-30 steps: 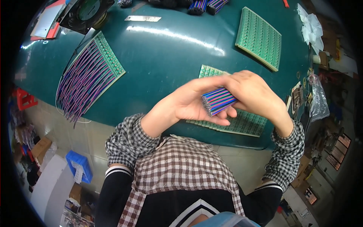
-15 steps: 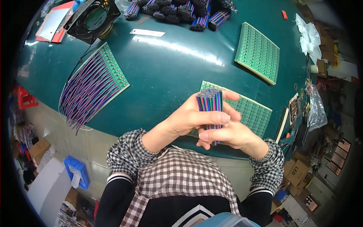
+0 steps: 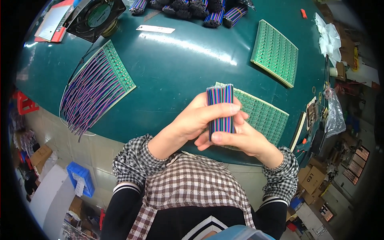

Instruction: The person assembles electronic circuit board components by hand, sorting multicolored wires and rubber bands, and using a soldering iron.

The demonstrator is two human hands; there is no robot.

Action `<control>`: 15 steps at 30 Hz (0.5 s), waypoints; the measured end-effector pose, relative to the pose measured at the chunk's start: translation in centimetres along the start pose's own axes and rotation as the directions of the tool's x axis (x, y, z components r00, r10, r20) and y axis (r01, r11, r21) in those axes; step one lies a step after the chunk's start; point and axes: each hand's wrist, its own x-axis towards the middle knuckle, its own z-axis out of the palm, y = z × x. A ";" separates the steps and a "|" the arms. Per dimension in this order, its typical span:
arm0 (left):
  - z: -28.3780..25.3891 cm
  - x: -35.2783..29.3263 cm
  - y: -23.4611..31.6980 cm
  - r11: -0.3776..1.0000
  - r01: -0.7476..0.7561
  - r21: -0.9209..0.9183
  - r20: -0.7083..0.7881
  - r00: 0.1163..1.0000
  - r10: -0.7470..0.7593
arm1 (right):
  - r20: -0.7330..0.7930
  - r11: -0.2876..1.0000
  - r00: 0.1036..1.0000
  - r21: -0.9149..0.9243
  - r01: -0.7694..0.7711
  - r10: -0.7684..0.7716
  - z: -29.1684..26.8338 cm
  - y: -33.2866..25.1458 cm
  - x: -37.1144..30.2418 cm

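Between both hands stands a bundle of multicoloured wires, its cut ends upward. My left hand wraps it from the left, thumb across the front near the middle. Lower down, my right hand grips the same bundle, its thumb pressed near the bottom end. Behind the hands lies a green circuit board panel, partly hidden by them. Off to the left is another circuit board panel with rows of purple-blue wires attached, their loose ends hanging past the table edge.
A stack of green circuit panels sits at the far right. Wire bundles are heaped at the back beside a black fan. A white strip lies on the green table. Tools and a plastic bag line the right edge.
The wire bundle has tilted so its side faces up more and its top ends show less. Both hands have shifted slightly away from my body, still gripping it.
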 end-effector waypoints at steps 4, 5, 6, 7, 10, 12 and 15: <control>-0.6 0.4 0.4 0.995 -0.003 -0.101 -0.070 0.998 -0.004 | -0.001 0.993 1.000 -0.116 -0.021 0.021 -1.5 0.4 -1.0; -0.7 0.2 0.5 0.984 0.007 -0.177 -0.118 0.993 -0.028 | -0.017 0.992 1.000 -0.124 -0.007 0.005 -1.5 0.0 -1.5; -1.0 0.3 0.6 0.981 0.003 -0.194 -0.108 0.994 -0.024 | -0.047 0.986 0.999 -0.167 0.012 -0.020 -1.7 -0.3 -1.7; -1.3 0.4 0.7 0.975 -0.017 -0.220 -0.107 0.994 -0.006 | -0.077 0.977 0.996 -0.210 0.029 -0.046 -1.9 -0.5 -1.8; -1.7 0.4 1.0 0.965 -0.030 -0.260 -0.114 0.994 0.000 | -0.152 0.954 0.984 -0.298 0.042 -0.090 -1.7 -1.3 -2.3; -1.6 0.3 1.3 0.969 -0.010 -0.245 -0.151 0.988 -0.028 | -0.150 0.958 0.985 -0.286 0.037 -0.083 -2.0 -1.2 -2.4; -1.5 0.1 1.4 0.972 -0.002 -0.236 -0.151 0.988 -0.034 | -0.187 0.966 0.980 -0.257 0.022 -0.072 -2.1 -0.4 -2.6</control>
